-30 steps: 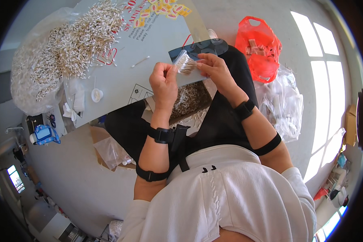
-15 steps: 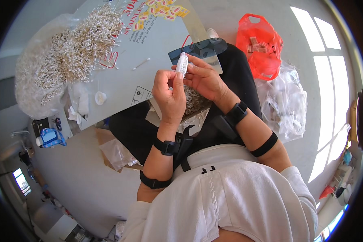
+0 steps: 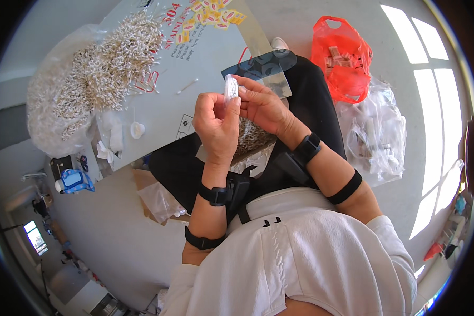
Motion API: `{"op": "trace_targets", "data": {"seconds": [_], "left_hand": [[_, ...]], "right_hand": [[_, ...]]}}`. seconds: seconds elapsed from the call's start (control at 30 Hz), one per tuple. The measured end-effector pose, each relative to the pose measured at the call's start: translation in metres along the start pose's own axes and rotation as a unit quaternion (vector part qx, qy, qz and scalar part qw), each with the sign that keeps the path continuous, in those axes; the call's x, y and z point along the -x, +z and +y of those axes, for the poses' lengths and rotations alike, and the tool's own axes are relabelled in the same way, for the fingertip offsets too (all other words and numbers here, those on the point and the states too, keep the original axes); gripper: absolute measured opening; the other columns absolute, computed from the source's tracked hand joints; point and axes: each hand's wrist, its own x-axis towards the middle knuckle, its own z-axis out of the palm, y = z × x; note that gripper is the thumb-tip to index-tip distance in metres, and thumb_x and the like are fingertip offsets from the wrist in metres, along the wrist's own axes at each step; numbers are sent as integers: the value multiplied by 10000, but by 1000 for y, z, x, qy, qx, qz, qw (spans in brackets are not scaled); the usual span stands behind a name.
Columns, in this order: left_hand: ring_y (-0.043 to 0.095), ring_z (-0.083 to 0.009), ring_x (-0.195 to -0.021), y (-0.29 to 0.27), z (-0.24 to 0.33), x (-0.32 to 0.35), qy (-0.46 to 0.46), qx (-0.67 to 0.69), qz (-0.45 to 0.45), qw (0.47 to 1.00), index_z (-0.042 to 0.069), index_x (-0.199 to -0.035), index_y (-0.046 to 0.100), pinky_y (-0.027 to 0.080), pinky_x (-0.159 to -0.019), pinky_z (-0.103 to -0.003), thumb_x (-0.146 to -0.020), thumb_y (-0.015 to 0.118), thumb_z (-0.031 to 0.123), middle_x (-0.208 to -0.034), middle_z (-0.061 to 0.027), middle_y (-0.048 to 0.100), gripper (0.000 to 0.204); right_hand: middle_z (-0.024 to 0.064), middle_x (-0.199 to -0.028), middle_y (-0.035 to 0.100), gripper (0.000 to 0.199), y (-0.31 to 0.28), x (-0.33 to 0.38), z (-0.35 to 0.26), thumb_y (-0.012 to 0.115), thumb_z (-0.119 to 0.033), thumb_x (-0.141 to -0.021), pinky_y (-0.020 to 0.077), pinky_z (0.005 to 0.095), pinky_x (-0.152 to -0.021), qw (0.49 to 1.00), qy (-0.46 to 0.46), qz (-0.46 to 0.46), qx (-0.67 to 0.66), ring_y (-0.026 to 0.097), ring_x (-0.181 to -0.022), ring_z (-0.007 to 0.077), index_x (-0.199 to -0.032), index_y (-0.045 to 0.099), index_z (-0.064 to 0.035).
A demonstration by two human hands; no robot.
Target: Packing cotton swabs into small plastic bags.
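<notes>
Between both hands, above my lap, stands a small clear bag packed with white-tipped cotton swabs [image 3: 231, 88], held upright. The thumb and bent fingers of my left hand [image 3: 216, 124] pinch its lower part. My right hand [image 3: 266, 108] closes on its right side near the top, thumb in front and index finger behind. Below the hands, partly hidden by them, a box of loose cotton swabs [image 3: 252, 138] rests at my lap. One single cotton swab [image 3: 187, 86] lies on the table to the left of the hands.
A big heap of cotton swabs [image 3: 116, 58] spills from a clear bag on the table [image 3: 163, 113]. Yellow labels [image 3: 216, 16] lie at the far edge. On the floor right are a red plastic bag [image 3: 347, 79] and clear bags [image 3: 376, 129]; a cardboard box [image 3: 148, 197] stands at lower left.
Both hands and the small bag have shifted slightly left and down. My right fingers still lie against the bag's upper side. The surroundings have shifted a little in the view.
</notes>
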Motion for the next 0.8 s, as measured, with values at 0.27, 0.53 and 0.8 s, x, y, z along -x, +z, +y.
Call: {"op": "trace_targets", "data": {"seconds": [0.27,0.53,0.8], "left_hand": [[521,-75,-583,2,2,2,-136,144,-42,979,2,-755,518,431,-557,-205,-833,626,41,-691,-21,576,139],[460,-80,-487,-5,7,4,-144,184,-44,971,9,-776,527,367,-456,-197,-849,594,20,-626,-19,522,99],[471,-95,-491,-9,1,7,-158,197,-34,967,9,-780,530,389,-468,-210,-846,606,24,-621,-31,524,101]], "right_hand": [[112,-1161,552,478,-6,1,5,538,-172,-919,464,366,-894,998,19,-25,-59,570,-1016,210,-1344,372,-29],[109,-1239,507,647,-4,4,3,613,-86,-825,388,369,-972,996,-26,-77,-41,503,-1129,208,-1396,310,-49],[118,-1185,519,751,0,5,-1,619,31,-744,399,320,-952,995,-68,-75,4,508,-1089,194,-1413,293,-69]]}}
